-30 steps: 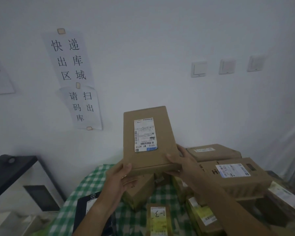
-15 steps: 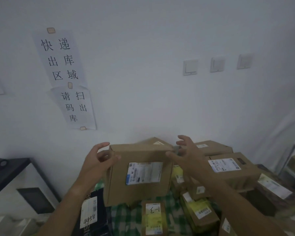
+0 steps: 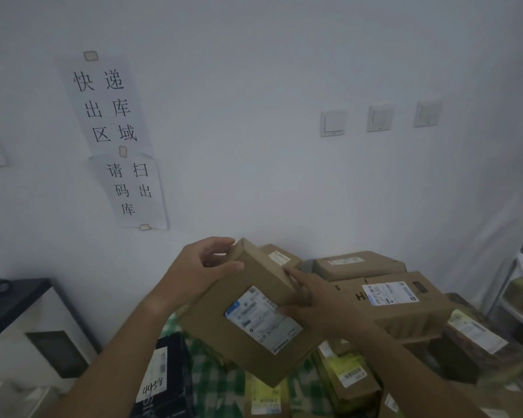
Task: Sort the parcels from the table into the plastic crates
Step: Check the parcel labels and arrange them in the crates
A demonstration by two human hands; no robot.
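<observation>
Hands, left hand [image 3: 204, 268] and right hand [image 3: 310, 304], both grip tilted cardboard parcel [image 3: 224, 324] above checked table [image 3: 212, 378].

The upper wall sheet [image 3: 104, 105] reads 快递出库区域; the lower sheet [image 3: 130, 190] reads 请扫码出库. A black parcel's label [image 3: 154, 378] bears handwritten digits, seemingly 4458 sideways. The shipping labels' print is too blurred to read.

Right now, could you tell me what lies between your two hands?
The held cardboard parcel, label up: left hand at its far corner, right hand on top, in the head view.
</observation>
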